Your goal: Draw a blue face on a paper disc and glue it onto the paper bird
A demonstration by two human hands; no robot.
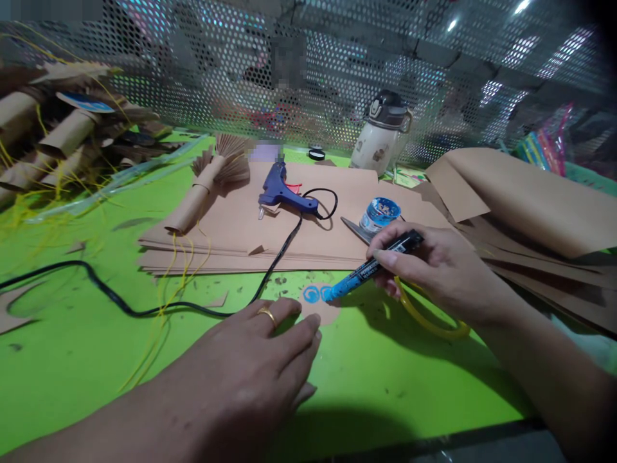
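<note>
My right hand (pixel 434 270) grips a blue marker (pixel 371 267), its tip touching a small brown paper cutout (pixel 319 303) on the green table (pixel 409 366). Two blue circles are drawn on the cutout. My left hand (pixel 250 366), wearing a gold ring, lies flat with fingers stretched out, pressing the cutout's near edge. Yellow-handled scissors (pixel 427 321) lie under my right hand, blades pointing toward a small blue-lidded jar (pixel 380 214).
A stack of brown paper sheets (pixel 231 238) carries a blue glue gun (pixel 284 191) whose black cord (pixel 120 302) runs left across the table. A rolled paper fan (pixel 207 183), a white bottle (pixel 380 138), more brown sheets (pixel 530 199) at right, perforated metal screen behind.
</note>
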